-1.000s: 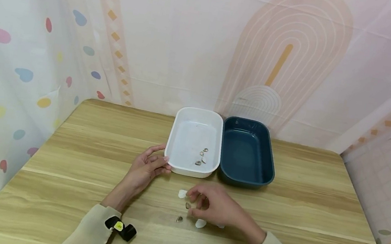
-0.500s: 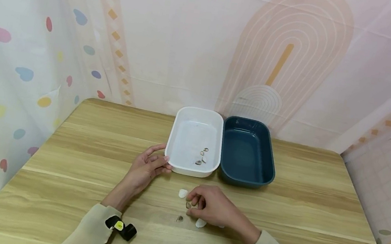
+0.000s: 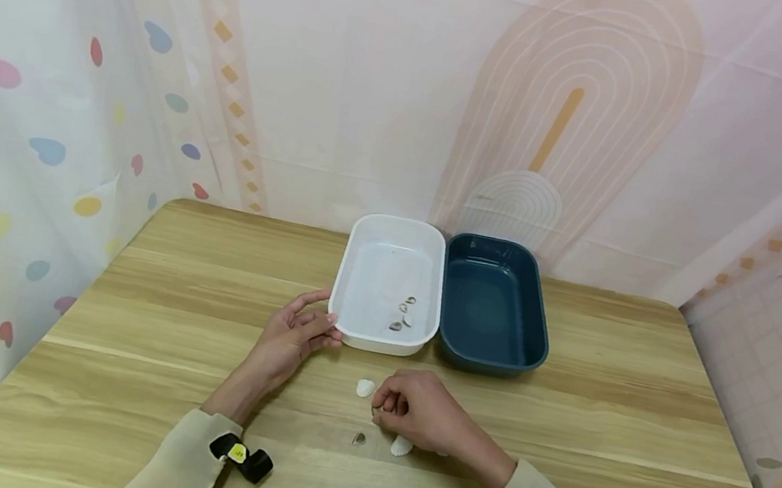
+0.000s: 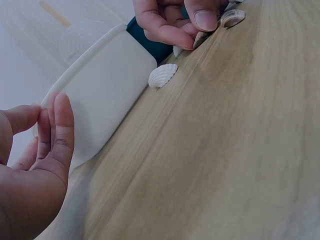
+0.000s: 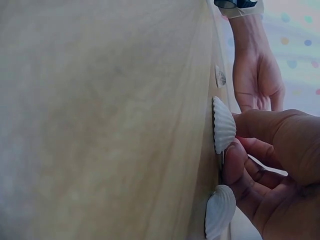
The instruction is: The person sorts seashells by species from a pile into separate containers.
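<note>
My left hand [image 3: 289, 340] pinches the near left corner of a white tray [image 3: 379, 345] between thumb and fingers. Over the table, my right hand [image 3: 422, 411] pinches a small brown seashell [image 4: 200, 39] between thumb and fingertip, close to the wood. A white ribbed seashell [image 3: 365, 388] lies just left of those fingers. Nearer the front rests another brown shell [image 3: 358, 439]. Beneath the right hand, a white shell [image 3: 401, 446] shows, with one more white shell [image 3: 442, 453] mostly hidden by the wrist. Several small brown shells [image 3: 396, 326] lie inside the white tray.
A dark blue tray [image 3: 490, 367] stands against the white tray's right side. Both sit on a wooden table [image 3: 609, 411], near its back edge. A patterned curtain [image 3: 339, 84] hangs behind and along the sides.
My right hand's thumb and fingers have closed on the brown shell, which lay between them before. My left hand keeps its place on the white tray.
</note>
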`<state>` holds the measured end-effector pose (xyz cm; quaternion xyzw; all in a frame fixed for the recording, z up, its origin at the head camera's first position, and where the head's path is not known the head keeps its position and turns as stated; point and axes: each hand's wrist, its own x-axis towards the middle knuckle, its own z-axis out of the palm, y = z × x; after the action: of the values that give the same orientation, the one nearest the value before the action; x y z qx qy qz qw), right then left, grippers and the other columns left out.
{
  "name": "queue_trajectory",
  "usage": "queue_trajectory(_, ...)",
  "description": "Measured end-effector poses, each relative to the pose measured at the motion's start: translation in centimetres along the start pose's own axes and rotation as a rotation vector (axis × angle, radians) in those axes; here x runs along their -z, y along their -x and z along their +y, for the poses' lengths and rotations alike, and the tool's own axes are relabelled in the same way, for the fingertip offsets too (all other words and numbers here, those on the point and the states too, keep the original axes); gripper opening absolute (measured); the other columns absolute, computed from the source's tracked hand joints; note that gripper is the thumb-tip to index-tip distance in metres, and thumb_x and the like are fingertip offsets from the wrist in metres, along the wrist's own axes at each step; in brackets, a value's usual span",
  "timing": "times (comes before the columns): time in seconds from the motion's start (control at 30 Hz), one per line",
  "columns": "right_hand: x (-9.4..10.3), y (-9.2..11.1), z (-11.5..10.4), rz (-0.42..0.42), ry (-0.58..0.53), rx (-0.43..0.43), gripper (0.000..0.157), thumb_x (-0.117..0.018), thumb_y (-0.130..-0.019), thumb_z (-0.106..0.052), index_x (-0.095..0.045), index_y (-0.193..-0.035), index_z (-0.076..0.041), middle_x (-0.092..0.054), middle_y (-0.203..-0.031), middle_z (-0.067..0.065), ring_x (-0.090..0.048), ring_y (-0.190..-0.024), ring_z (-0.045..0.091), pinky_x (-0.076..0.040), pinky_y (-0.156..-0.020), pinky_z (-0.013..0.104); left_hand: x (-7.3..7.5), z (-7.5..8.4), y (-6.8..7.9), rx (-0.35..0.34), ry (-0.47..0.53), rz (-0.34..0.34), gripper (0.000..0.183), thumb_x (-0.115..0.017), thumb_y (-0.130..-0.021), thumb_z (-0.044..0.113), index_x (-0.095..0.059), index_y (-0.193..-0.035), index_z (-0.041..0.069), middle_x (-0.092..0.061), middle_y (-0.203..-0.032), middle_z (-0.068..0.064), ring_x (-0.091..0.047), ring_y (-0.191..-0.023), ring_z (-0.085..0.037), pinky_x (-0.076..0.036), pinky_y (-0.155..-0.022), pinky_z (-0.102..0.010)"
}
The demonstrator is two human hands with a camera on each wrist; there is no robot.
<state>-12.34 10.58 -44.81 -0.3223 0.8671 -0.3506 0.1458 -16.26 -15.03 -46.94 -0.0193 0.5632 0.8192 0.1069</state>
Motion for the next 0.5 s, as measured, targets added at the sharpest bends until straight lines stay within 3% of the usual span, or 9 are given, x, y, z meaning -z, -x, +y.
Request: queue_trajectory(0.5, 1.1, 0.1, -0.8, -0.02, -0.072, -0.012, 0.007, -0.075, -0.091, -0.013, -0.075, -0.096, -0.017, -0.069, -0.082, -0.011, -0.06, -0.072, -0.002, -0.056, -0.066, 0.016, 0.0, 0.1, 0.0, 0.002, 0.005, 0.005, 0.056, -0.056, -0.102, -0.003, -0.035, -0.154, 0.003, -0.069, -0.094, -0.004, -0.072, -0.079, -0.012, -0.066, -0.079, -0.024)
